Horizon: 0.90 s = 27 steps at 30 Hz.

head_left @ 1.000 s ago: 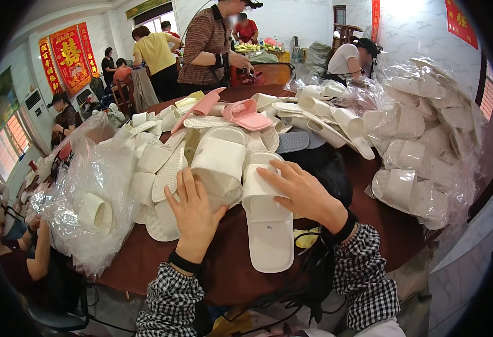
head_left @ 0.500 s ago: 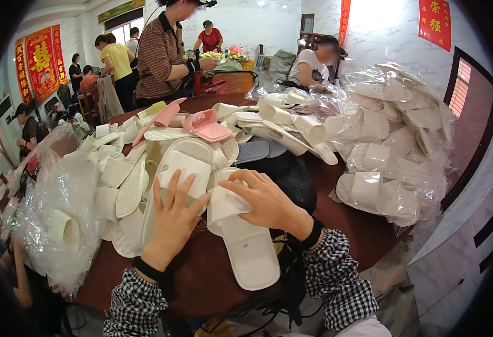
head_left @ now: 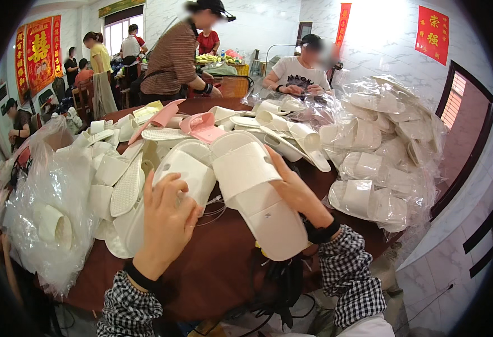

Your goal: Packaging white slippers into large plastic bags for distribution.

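White slipper [head_left: 247,169] is now lifted, top facing you, side pinched by your right hand [head_left: 300,194], your left hand [head_left: 166,226] loosely open left of this grip.

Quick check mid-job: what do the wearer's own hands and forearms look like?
The left hand and right hand are ungloved. Each wrist wears a plain black band. The black-and-white checked sleeves are loose and puffy, gathered near the wrists.

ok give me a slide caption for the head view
Right hand holding a white slipper, with more slippers heaped on the table.
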Each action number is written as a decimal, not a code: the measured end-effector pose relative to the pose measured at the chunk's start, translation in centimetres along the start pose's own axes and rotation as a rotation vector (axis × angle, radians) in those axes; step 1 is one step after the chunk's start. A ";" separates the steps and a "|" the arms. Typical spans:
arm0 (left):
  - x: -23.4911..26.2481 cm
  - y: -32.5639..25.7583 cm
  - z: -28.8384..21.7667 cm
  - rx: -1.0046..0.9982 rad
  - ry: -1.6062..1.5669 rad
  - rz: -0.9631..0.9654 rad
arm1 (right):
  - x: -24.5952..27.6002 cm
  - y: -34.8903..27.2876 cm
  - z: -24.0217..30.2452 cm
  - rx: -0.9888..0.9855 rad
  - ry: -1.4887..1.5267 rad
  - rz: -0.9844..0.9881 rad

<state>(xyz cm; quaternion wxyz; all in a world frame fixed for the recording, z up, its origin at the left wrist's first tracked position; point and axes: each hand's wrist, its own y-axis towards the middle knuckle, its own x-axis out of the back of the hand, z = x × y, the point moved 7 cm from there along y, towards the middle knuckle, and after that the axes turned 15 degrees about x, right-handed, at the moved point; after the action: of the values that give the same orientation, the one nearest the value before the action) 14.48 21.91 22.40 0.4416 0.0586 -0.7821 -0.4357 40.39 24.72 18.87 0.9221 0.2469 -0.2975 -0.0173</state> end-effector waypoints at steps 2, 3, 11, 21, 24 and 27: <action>0.6 1.0 -0.1 -0.005 -0.014 -0.023 | 1.3 0.4 1.9 0.260 0.214 0.014; 0.6 1.2 1.0 0.058 -0.085 0.008 | 0.6 -0.1 3.4 -0.057 0.531 0.052; 2.0 4.4 1.0 0.114 -0.121 -0.124 | -2.0 -3.4 5.0 -0.519 1.129 0.103; 3.2 8.6 0.3 0.026 -0.356 0.000 | 7.2 9.5 8.4 -0.196 0.866 -0.221; 2.4 6.5 0.6 0.085 -0.456 0.119 | 14.0 16.4 3.3 -0.078 0.953 -0.337; 0.6 3.3 2.3 0.147 -0.388 0.280 | 17.5 21.7 -1.8 0.015 0.947 -0.278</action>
<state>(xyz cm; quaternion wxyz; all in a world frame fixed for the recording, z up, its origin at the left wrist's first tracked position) 13.41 25.10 24.66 0.3339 -0.1029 -0.8823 -0.3154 53.33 41.42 37.16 0.9431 0.2717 0.1900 -0.0240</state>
